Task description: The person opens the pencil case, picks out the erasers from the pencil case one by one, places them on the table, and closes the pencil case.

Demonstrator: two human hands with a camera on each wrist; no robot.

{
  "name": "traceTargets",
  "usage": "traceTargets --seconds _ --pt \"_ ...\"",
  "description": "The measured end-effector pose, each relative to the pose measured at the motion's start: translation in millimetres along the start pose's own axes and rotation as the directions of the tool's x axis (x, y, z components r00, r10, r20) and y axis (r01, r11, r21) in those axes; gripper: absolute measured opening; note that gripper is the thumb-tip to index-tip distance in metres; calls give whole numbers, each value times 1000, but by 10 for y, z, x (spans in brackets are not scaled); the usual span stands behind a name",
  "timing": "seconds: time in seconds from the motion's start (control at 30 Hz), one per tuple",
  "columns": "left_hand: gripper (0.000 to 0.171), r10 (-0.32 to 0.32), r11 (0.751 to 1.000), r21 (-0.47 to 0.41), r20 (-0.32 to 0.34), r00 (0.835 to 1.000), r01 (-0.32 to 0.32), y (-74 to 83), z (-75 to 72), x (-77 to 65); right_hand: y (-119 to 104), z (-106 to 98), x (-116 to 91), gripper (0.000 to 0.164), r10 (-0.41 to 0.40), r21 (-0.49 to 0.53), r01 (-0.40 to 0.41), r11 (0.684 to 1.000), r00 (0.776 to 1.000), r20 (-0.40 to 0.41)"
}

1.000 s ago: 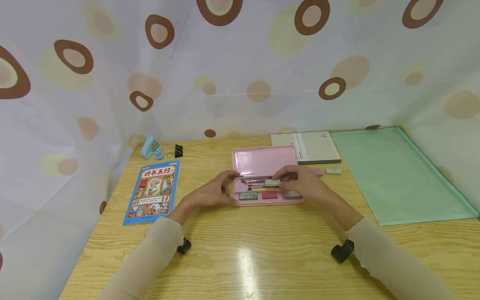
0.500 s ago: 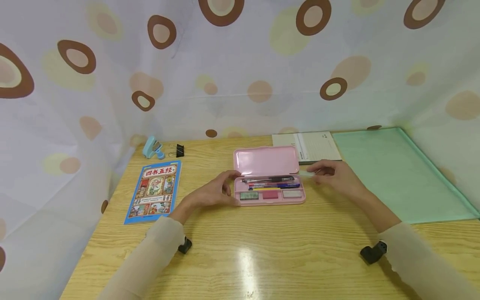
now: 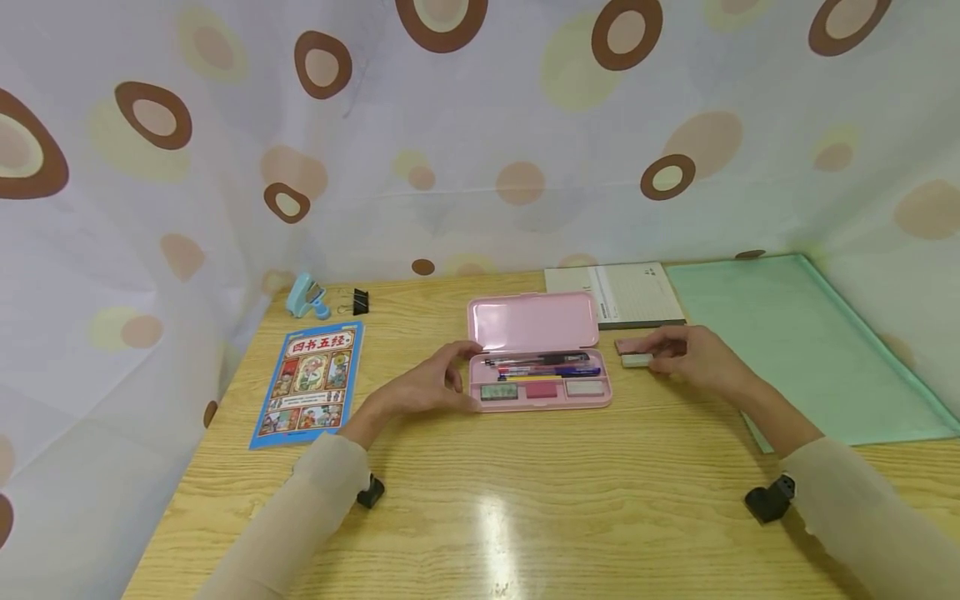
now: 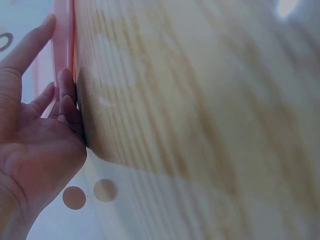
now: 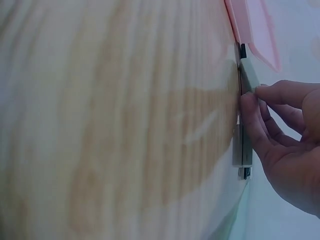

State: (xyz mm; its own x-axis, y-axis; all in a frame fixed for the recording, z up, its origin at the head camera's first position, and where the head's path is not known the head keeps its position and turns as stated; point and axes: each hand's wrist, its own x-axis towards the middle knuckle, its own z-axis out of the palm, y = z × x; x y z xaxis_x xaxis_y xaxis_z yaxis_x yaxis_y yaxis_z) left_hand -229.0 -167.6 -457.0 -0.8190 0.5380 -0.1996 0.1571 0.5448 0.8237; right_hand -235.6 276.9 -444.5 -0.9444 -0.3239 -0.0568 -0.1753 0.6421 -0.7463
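A pink pencil case (image 3: 534,406) lies lid up on the table, holding several pens and three erasers in its front compartments: green (image 3: 498,392), dark pink (image 3: 541,389) and white (image 3: 584,387). My left hand (image 3: 427,383) grips the case's left end, thumb at the front corner and fingers at the back. To the right of the case, my right hand (image 3: 701,358) pinches a whitish eraser (image 3: 637,361) between thumb and fingers, just in front of a pink eraser (image 3: 630,345). In the right wrist view another pale eraser (image 5: 243,150) lies beside that hand.
Behind the right hand lies a notebook (image 3: 637,293), with a pale green mat or tray (image 3: 810,358) at the far right. A blue-edged picture book (image 3: 307,383), a light blue hole punch (image 3: 305,296) and a black binder clip (image 3: 361,302) are on the left.
My right hand has carried the whitish eraser from above the pencil case out to the right and down beside the pink eraser. My left hand has stayed on the case.
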Motion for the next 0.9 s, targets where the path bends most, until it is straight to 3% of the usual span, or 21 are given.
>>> traceTargets --seconds 0.4,0.73,0.9 --pt "87 5 1000 -6 3 1000 -5 6 -1 -4 18 6 -2 19 -12 -36 12 999 1000 9" --pt "87 12 1000 -11 3 1000 -12 4 -4 11 24 -17 -2 23 -9 14 9 1000 1000 3" --pt "88 14 1000 -12 2 1000 -14 11 -8 2 -10 11 10 24 -46 82 45 996 999 4"
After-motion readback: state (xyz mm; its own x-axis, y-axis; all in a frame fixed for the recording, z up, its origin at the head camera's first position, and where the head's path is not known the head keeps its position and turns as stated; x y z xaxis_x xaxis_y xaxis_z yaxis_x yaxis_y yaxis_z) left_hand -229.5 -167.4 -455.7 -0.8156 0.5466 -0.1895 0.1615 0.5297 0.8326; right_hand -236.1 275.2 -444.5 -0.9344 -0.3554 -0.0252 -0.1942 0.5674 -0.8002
